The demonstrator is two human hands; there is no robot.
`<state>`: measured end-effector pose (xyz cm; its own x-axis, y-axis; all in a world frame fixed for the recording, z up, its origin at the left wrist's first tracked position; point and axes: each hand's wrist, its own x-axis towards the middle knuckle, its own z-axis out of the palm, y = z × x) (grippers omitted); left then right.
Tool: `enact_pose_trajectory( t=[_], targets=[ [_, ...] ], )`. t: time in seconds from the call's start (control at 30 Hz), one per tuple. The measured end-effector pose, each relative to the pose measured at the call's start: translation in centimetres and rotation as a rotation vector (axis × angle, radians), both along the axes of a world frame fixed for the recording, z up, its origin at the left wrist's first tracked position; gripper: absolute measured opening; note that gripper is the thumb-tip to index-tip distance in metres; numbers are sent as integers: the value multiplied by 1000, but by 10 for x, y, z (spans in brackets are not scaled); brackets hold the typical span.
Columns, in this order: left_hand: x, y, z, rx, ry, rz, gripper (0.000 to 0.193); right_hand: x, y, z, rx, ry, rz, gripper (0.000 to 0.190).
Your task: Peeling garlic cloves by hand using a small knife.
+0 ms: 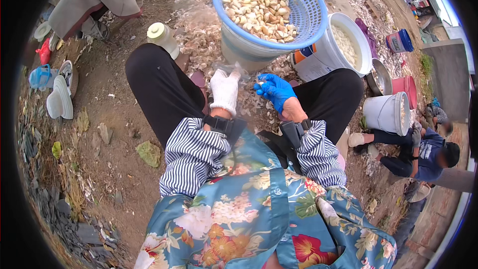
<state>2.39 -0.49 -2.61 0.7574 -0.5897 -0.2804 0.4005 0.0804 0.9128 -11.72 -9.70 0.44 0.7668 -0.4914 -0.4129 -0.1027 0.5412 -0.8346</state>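
My left hand, in a white knit glove with thin clear plastic at its fingertips, is raised between my knees; what its fingers hold is not plain. My right hand, in a blue disposable glove, pinches a small pale garlic clove. Just beyond both hands, a blue plastic colander full of unpeeled garlic cloves rests on top of a whitish bucket. To its right, a white bucket tilts towards me, with pale peeled cloves inside.
Garlic skins litter the ground. A lidded jar stands beyond my left knee. To the right are a metal basin, a red bucket and a white pail near a seated person. A hat lies far left.
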Motion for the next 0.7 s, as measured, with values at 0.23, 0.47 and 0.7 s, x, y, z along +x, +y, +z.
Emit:
enact_pose_trajectory(
  t=[0.23,0.47,0.7],
  targets=[
    [-7,0,13,-168,110,-107,16,-3,-3,-10,84,-90,-129,23],
    [-8,1,11,-220,206,-146,17,-1,1,-9,130,-152,-148,25],
    [-9,2,4,-203,326,-100,16,4,5,5,92,-106,-105,31]
  ],
)
